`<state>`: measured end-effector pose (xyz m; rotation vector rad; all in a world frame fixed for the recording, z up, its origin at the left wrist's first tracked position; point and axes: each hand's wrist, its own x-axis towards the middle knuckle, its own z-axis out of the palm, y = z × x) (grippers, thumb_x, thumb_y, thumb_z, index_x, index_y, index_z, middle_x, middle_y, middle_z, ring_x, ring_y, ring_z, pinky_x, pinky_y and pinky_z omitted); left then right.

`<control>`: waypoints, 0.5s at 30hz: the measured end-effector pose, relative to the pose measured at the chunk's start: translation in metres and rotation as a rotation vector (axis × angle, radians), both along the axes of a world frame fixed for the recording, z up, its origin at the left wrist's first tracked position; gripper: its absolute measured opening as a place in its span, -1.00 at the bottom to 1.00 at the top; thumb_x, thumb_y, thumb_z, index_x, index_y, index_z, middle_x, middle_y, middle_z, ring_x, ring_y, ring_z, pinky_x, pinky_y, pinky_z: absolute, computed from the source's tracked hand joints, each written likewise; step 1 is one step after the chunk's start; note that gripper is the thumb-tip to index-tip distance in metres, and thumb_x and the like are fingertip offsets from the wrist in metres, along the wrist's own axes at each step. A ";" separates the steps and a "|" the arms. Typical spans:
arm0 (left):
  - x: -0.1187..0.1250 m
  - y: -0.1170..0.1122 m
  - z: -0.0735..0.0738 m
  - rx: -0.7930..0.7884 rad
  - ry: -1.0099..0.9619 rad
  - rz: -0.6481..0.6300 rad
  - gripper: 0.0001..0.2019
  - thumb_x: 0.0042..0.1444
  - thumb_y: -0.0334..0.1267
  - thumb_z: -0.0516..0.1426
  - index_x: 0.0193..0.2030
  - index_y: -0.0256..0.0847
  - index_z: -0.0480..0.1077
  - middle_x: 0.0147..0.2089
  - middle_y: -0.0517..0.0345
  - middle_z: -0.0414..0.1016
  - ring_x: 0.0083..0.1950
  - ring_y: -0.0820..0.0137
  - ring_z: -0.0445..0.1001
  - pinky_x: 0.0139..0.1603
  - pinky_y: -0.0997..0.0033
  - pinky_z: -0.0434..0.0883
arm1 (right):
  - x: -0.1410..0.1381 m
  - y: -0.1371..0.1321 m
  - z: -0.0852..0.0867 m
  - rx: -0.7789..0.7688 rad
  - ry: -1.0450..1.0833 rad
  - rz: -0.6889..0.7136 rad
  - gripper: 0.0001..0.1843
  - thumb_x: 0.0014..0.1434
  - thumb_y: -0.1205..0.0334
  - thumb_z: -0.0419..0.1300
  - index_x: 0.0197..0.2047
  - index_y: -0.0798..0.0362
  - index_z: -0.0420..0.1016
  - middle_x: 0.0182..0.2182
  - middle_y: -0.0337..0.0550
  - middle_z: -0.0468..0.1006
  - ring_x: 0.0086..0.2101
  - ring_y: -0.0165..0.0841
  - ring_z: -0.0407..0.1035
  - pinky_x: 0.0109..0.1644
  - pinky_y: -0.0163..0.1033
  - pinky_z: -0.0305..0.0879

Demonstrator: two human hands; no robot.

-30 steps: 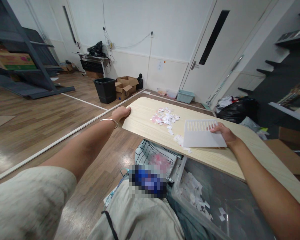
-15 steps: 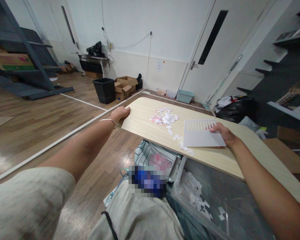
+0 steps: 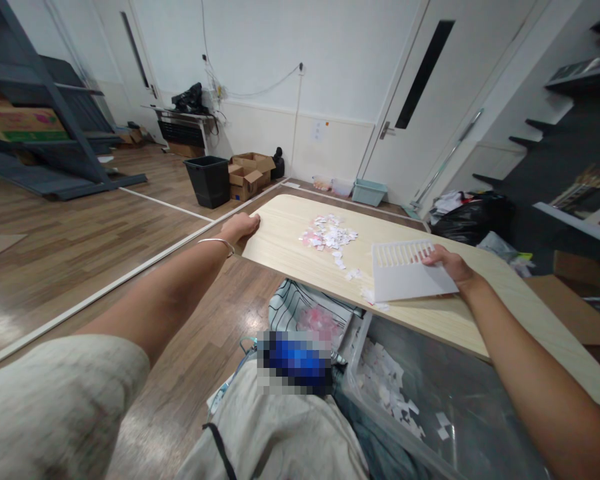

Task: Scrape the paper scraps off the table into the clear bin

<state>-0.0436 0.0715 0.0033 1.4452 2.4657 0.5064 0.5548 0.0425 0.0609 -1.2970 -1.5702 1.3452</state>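
My right hand (image 3: 447, 265) is closed on a flat white plastic panel (image 3: 410, 280) with a row of slots along its far edge. The panel is held over the pale wooden tabletop (image 3: 280, 230), its near left corner by a few white paper pieces. At the table's left end, my left hand (image 3: 243, 227) is wrapped round the edge; its fingertips are partly hidden. A heap of small white and pinkish paper pieces (image 3: 330, 233) lies mid-table, with a thin trail running toward the panel. Below the front edge, a clear plastic bin (image 3: 430, 373) contains more white pieces.
A striped cloth bag (image 3: 285, 310) with pink bits sits under the table's front edge, left of the bin. Beyond the table stand a black waste bin (image 3: 209, 182), cardboard boxes (image 3: 253, 170) and a light blue basket (image 3: 369, 193). Black bags (image 3: 480, 217) lie at right.
The white panel has shifted slightly right and toward me in my right hand, and it has tilted a little. My left hand stays at the table edge.
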 end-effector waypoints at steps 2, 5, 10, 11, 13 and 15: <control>0.000 0.000 0.000 -0.003 0.000 -0.004 -0.25 0.71 0.12 0.05 0.63 -0.40 0.73 0.65 -0.49 0.72 0.67 -0.30 0.73 0.57 0.00 0.67 | 0.000 -0.001 0.002 -0.001 -0.009 -0.032 -0.68 -0.31 0.13 0.58 -0.46 -0.09 0.60 -0.50 -0.03 0.71 -0.54 -0.13 0.48 -0.47 -0.08 0.37; 0.000 -0.001 0.001 -0.004 0.003 -0.006 -0.24 0.71 0.13 0.04 0.63 -0.41 0.73 0.66 -0.49 0.72 0.67 -0.31 0.72 0.56 0.01 0.67 | -0.001 -0.002 0.004 0.002 -0.012 -0.062 -0.67 -0.33 0.12 0.57 -0.46 -0.10 0.58 -0.48 -0.01 0.73 -0.51 -0.10 0.51 -0.43 -0.04 0.44; 0.001 -0.002 0.001 -0.007 0.007 0.001 -0.22 0.73 0.13 0.03 0.64 -0.47 0.71 0.67 -0.54 0.69 0.67 -0.35 0.72 0.59 -0.05 0.66 | 0.003 -0.001 0.004 -0.011 -0.052 -0.095 -0.67 -0.36 0.12 0.58 -0.43 -0.08 0.67 -0.51 -0.06 0.70 -0.54 -0.15 0.48 -0.44 -0.09 0.42; 0.002 -0.002 0.001 -0.008 0.008 0.002 -0.22 0.74 0.13 0.03 0.64 -0.47 0.72 0.68 -0.54 0.68 0.67 -0.34 0.72 0.59 -0.04 0.66 | 0.005 -0.001 0.004 -0.019 -0.061 -0.094 -0.67 -0.35 0.12 0.58 -0.43 -0.08 0.67 -0.52 -0.07 0.69 -0.55 -0.16 0.48 -0.44 -0.09 0.41; 0.002 -0.002 0.001 -0.009 0.010 0.003 -0.24 0.74 0.13 0.04 0.63 -0.45 0.72 0.68 -0.51 0.69 0.67 -0.31 0.72 0.59 0.01 0.66 | 0.009 -0.002 0.005 -0.040 -0.079 -0.086 -0.66 -0.35 0.12 0.58 -0.43 -0.09 0.64 -0.52 -0.07 0.69 -0.54 -0.14 0.50 -0.45 -0.10 0.41; 0.001 -0.001 0.001 -0.008 0.013 0.005 -0.26 0.75 0.12 0.05 0.63 -0.43 0.73 0.67 -0.49 0.70 0.68 -0.29 0.72 0.58 0.04 0.67 | 0.012 -0.002 0.006 -0.057 -0.092 -0.077 -0.64 -0.37 0.14 0.58 -0.43 -0.10 0.61 -0.52 -0.07 0.69 -0.53 -0.13 0.51 -0.44 -0.10 0.41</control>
